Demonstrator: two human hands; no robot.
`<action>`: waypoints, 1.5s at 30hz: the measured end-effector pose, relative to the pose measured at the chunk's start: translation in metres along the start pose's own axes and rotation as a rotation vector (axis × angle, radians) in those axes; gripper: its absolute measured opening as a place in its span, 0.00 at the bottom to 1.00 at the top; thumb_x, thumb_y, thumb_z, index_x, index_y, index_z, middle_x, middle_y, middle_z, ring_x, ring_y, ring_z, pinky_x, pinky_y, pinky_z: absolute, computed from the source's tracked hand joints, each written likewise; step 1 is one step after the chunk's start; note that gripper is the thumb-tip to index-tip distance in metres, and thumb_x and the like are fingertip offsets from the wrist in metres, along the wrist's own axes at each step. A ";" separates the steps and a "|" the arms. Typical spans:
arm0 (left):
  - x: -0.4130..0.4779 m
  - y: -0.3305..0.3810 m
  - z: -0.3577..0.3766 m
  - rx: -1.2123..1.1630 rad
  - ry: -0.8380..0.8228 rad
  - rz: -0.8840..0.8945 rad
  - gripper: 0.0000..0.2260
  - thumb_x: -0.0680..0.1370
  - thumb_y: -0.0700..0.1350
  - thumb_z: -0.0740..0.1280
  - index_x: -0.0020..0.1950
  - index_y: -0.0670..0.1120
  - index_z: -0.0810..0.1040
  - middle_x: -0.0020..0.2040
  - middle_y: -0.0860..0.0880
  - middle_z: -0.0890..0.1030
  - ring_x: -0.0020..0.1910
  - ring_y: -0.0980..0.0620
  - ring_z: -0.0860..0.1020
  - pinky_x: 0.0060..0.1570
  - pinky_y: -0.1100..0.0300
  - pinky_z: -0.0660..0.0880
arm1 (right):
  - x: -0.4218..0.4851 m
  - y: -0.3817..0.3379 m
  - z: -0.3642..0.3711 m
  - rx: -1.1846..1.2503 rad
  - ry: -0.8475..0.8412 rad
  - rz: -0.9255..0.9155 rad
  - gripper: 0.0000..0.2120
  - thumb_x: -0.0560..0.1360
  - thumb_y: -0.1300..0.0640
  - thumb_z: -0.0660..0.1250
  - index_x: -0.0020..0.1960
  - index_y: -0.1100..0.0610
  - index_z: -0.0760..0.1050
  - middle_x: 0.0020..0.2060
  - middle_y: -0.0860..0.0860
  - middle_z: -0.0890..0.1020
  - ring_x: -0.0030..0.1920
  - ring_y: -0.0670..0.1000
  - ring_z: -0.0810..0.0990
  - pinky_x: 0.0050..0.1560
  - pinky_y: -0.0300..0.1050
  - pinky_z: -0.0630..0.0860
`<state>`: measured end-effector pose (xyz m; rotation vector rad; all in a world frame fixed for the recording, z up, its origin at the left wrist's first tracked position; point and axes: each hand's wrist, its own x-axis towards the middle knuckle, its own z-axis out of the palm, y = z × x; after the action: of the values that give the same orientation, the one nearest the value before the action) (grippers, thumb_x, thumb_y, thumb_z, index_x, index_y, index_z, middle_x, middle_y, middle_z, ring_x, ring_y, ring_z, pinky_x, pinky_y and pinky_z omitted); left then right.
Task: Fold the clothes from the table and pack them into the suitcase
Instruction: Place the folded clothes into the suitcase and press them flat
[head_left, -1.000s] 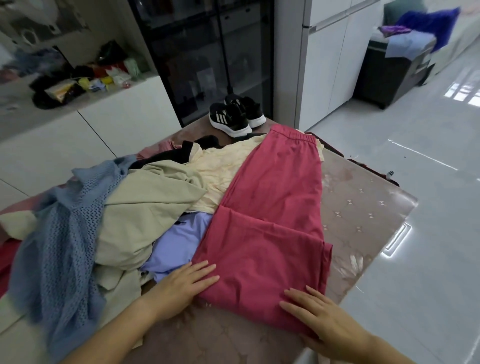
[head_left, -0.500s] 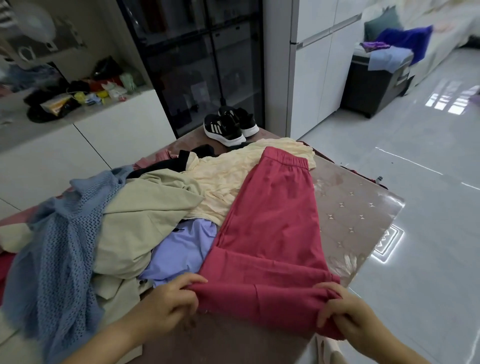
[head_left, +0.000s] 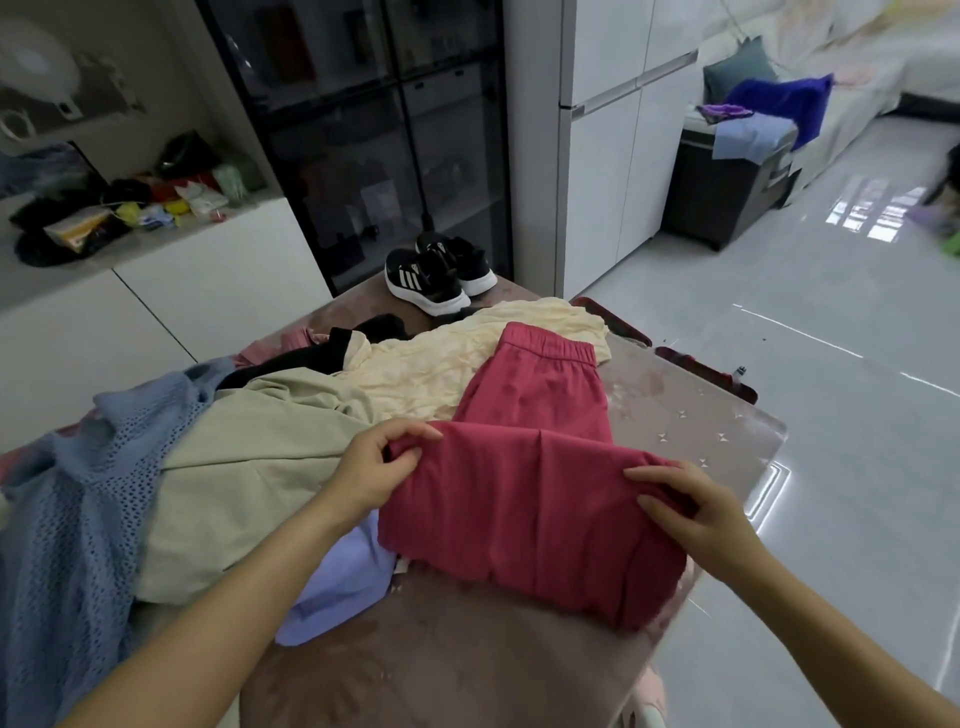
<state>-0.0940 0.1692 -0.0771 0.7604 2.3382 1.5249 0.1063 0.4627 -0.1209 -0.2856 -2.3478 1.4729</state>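
Note:
Red trousers (head_left: 530, 499) lie on the table (head_left: 457, 670), their lower part doubled over toward the elastic waistband at the far end. My left hand (head_left: 382, 467) pinches the left corner of the folded edge. My right hand (head_left: 685, 506) grips the right corner of the same edge. To the left sits a heap of clothes: a beige garment (head_left: 244, 478), a blue knit top (head_left: 67, 525), a cream shirt (head_left: 441, 369), a lilac piece (head_left: 343, 582) and something black (head_left: 311, 358). No suitcase is in view.
A pair of black sneakers (head_left: 436, 275) stands at the table's far end. The table's right edge drops to a glossy tiled floor (head_left: 831, 415). Behind are a dark glass cabinet (head_left: 374, 135), white cupboards and a dark box (head_left: 727, 182) with clothes on top.
Both hands went from lying flat on the trouser hems to gripping them, then lifted and carried the hems away from me, folding the legs over toward the waistband.

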 end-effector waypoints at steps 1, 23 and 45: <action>0.009 -0.004 0.003 0.001 0.012 -0.013 0.23 0.74 0.28 0.64 0.41 0.58 0.84 0.44 0.62 0.83 0.47 0.64 0.79 0.52 0.72 0.72 | 0.008 0.004 0.001 -0.016 0.013 -0.001 0.29 0.70 0.69 0.72 0.51 0.33 0.78 0.53 0.46 0.79 0.54 0.38 0.76 0.55 0.29 0.70; 0.083 -0.049 0.046 0.758 -0.100 0.067 0.28 0.74 0.56 0.67 0.73 0.53 0.66 0.76 0.45 0.57 0.74 0.46 0.56 0.71 0.55 0.52 | 0.089 0.092 0.013 -0.413 -0.159 0.248 0.23 0.75 0.58 0.67 0.67 0.40 0.69 0.66 0.55 0.69 0.66 0.58 0.70 0.68 0.48 0.65; -0.037 -0.065 0.022 1.097 -0.749 0.304 0.20 0.72 0.55 0.53 0.62 0.64 0.74 0.57 0.63 0.80 0.53 0.62 0.80 0.46 0.68 0.77 | -0.026 0.031 -0.001 -0.545 -0.735 0.045 0.24 0.74 0.53 0.64 0.67 0.36 0.68 0.62 0.30 0.68 0.67 0.33 0.58 0.72 0.32 0.41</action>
<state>-0.0720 0.1453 -0.1474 1.5896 2.3002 -0.2084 0.1298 0.4683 -0.1533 0.1047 -3.3365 1.0209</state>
